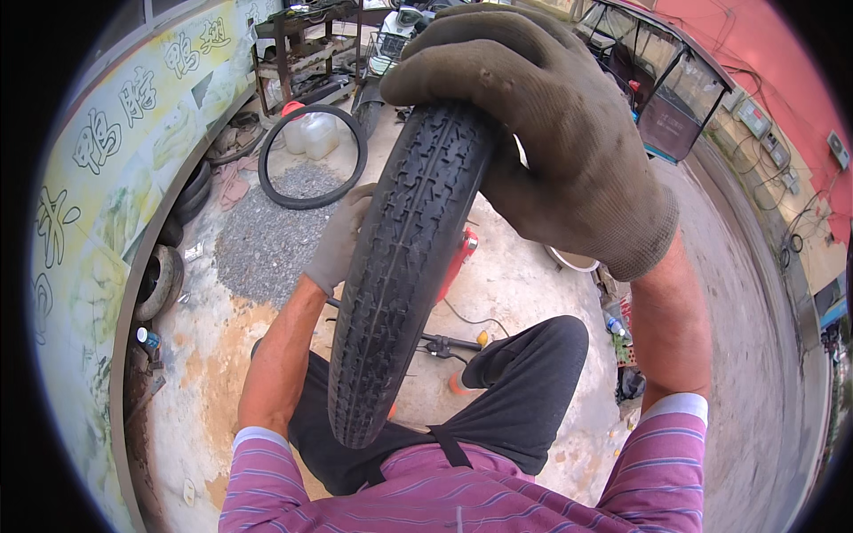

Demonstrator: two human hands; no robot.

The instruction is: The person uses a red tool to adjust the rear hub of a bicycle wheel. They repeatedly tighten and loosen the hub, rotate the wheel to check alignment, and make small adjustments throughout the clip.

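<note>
A black knobbly tyre (404,266) stands up close in front of me, tread toward me, its top leaning slightly right. My right hand (560,133), in a brown work glove, is closed over its upper end. My left hand (342,233), in a grey glove, is at the tyre's left side, its fingers partly hidden behind it. Whether a rim sits inside the tyre is hidden. Just behind it shows part of a red object (458,264). Below, between my knees, lies a dark bar-like metal part (440,345) with a cable.
Another thin black tyre (267,169) leans by white plastic jugs (317,135) at the back left, near a gravel patch (267,242). More tyres (160,282) line the left wall. A rusty rack (306,53) and a scooter (388,49) stand behind; a covered vehicle (666,115) is far right.
</note>
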